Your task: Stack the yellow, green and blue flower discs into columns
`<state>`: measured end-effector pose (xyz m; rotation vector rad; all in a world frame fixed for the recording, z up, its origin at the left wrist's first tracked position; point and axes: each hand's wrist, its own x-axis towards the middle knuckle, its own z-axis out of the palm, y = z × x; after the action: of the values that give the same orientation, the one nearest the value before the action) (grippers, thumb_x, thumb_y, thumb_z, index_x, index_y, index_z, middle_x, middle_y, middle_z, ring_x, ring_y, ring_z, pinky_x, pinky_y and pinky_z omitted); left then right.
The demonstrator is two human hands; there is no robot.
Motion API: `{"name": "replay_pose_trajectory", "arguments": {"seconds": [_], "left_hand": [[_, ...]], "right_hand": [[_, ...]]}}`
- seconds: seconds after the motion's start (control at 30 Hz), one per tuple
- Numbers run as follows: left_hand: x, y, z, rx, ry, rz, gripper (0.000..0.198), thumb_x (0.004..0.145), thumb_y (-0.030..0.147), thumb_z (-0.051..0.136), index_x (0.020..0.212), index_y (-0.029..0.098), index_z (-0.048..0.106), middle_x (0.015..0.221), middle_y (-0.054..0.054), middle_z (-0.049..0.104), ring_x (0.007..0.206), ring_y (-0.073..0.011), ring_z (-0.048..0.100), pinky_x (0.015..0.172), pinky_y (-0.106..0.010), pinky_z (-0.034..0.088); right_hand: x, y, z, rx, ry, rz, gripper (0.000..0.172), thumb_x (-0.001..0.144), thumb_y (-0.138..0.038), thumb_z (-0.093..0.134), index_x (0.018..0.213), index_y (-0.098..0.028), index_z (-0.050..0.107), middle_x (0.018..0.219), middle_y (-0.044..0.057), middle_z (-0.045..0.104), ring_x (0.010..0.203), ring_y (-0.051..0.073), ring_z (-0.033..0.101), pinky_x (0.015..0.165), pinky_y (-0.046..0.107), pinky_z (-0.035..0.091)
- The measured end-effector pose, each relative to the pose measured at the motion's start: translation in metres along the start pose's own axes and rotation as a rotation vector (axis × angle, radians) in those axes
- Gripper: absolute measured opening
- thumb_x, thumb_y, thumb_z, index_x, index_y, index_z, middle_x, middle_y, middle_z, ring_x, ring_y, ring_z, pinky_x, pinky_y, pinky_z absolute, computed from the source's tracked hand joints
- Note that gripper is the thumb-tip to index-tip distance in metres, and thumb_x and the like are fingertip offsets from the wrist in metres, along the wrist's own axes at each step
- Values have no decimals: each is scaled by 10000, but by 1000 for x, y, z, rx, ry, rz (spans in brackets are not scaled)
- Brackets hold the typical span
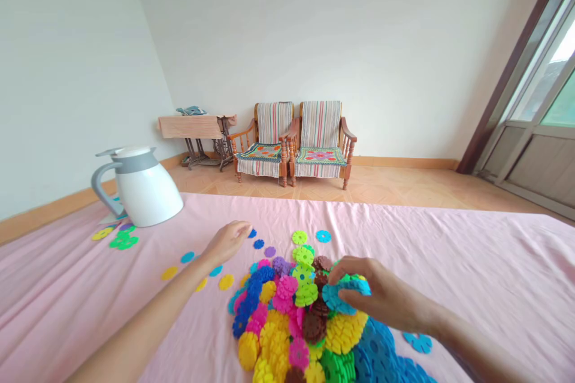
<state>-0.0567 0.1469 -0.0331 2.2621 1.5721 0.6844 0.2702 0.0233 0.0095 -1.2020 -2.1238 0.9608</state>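
Note:
A heap of notched plastic discs [274, 341] in yellow, pink, blue, green, brown and purple lies on the pink cloth [471, 263]. At its right side my right hand [375, 287] has its thumb and fingers around light blue discs [339, 299]. Beyond the heap's left edge, my left hand [230, 240] is low over the cloth, fingertips together beside a small dark blue disc [252, 233]; whether it grips that disc is unclear. A light green disc [299, 237] and a blue disc [323, 236] lie flat behind the heap.
A white jug with a grey handle [148, 191] stands at the left, with green discs [123, 240] before it. Loose yellow and blue discs lie near my left forearm. Two wooden chairs [321, 155] and a cloth-covered sewing table [193, 127] stand by the wall.

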Motion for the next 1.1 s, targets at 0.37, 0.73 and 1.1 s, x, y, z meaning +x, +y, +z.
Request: {"name": "replay_pose_trajectory", "arguments": {"seconds": [0.37,0.73,1.1], "left_hand": [[11,1,33,201,-3,-37,259,932,312,446,866,151,639,956,-77,621,956,-218,568,885,-379,444],[-45,-45,-40,409,2,-353,434,867,441,329,1056,168,609,1091,-139,604,1060,-320,524,902,-477,394],[-95,1,3,438,-21,-181,381,901,435,383,1130,207,585,1076,-94,574,1034,-256,515,915,-397,405]], "right_hand": [[32,46,8,-55,244,72,183,812,-237,491,808,-182,665,776,30,709,744,166,659,685,289,503],[132,65,28,-390,170,113,492,748,-404,604,1170,-150,616,1156,146,640,1085,292,570,917,407,422],[94,25,50,-455,-49,-71,311,692,-423,662,924,-222,712,1001,87,658,992,254,586,896,380,417]]}}
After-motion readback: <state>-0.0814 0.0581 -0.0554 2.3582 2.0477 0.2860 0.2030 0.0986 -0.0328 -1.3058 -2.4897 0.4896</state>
